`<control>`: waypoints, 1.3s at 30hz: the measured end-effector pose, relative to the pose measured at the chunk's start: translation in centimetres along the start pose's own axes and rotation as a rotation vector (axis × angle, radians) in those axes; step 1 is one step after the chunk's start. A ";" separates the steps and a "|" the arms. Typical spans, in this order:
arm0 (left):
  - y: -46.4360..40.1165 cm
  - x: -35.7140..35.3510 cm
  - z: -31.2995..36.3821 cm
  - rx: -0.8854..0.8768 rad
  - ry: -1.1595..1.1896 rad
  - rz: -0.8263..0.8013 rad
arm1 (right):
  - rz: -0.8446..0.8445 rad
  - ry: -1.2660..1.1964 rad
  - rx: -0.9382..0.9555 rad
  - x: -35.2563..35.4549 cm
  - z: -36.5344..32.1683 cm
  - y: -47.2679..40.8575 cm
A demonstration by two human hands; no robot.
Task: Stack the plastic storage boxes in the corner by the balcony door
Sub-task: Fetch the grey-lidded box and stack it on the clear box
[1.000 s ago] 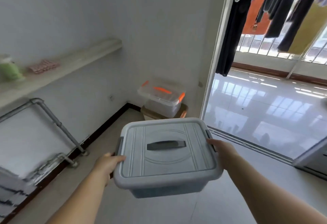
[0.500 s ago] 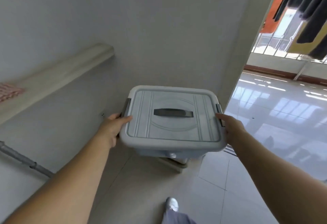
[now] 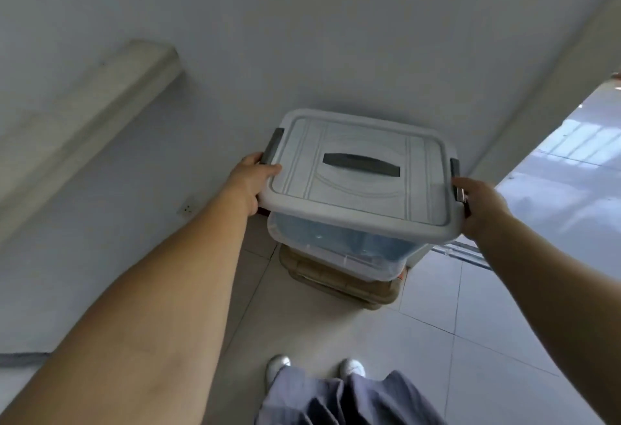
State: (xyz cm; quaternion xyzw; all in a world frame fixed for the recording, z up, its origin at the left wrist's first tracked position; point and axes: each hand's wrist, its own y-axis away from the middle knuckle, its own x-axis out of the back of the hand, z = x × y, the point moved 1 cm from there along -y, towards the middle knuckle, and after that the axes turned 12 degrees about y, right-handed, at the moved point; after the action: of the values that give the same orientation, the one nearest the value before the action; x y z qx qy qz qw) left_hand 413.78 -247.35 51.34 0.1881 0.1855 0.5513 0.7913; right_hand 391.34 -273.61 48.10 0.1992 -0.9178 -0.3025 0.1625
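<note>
A grey-lidded storage box point(image 3: 359, 172) with a dark handle on top is held over the corner stack. My left hand point(image 3: 250, 177) grips its left edge by the dark latch, and my right hand point(image 3: 479, 204) grips its right edge. Directly beneath it I see a clear box point(image 3: 336, 250), which rests on a brown box point(image 3: 339, 282) on the floor. The grey box hides the clear box's lid; I cannot tell whether the two touch.
White walls meet right behind the stack. A long ledge point(image 3: 84, 115) runs along the left wall, with a wall socket point(image 3: 186, 208) below it. The balcony door track point(image 3: 460, 251) and shiny balcony floor lie to the right. My feet point(image 3: 279, 366) stand on the tiles.
I have stepped up to the corner and look down more steeply. The grey box has moved forward and down until it sits over the clear box; the hanging laundry has left the view.
</note>
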 end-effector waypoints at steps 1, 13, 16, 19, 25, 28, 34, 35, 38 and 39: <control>-1.5 0.1 0.0 0.009 -0.002 -0.003 | 0.000 -0.020 -0.011 -0.6 0.3 -0.4; -8.5 2.5 -2.0 0.120 0.083 -0.134 | 0.165 -0.048 -0.031 -4.4 2.9 0.4; -8.7 2.7 -1.9 0.134 0.064 -0.173 | 0.176 -0.023 -0.021 -4.3 3.0 0.5; -9.0 2.9 -1.6 0.121 0.046 -0.169 | 0.174 0.010 -0.042 -4.3 2.7 0.5; -9.1 3.3 -1.8 0.105 -0.006 -0.178 | 0.206 0.002 -0.054 -4.3 3.5 0.8; -9.0 3.4 -2.0 0.078 0.000 -0.167 | 0.210 0.002 -0.058 -4.1 3.6 1.1; -8.7 3.4 -2.5 0.187 0.147 -0.090 | 0.201 -0.041 -0.078 -4.1 4.1 2.0; -8.7 3.5 -2.8 0.210 0.190 -0.046 | 0.210 -0.091 -0.083 -4.0 4.6 2.0; -9.1 3.9 -4.8 0.287 0.216 0.028 | 0.245 -0.212 -0.153 -3.9 7.1 1.8; -9.2 3.9 -5.6 0.317 0.201 0.021 | 0.253 -0.214 -0.194 -4.1 8.2 1.6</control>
State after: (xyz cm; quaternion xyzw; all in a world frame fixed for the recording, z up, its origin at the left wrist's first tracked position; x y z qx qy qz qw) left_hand 419.64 -246.13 41.53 0.2563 0.3464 0.5394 0.7234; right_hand 391.02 -266.53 42.14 0.0321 -0.9141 -0.3863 0.1193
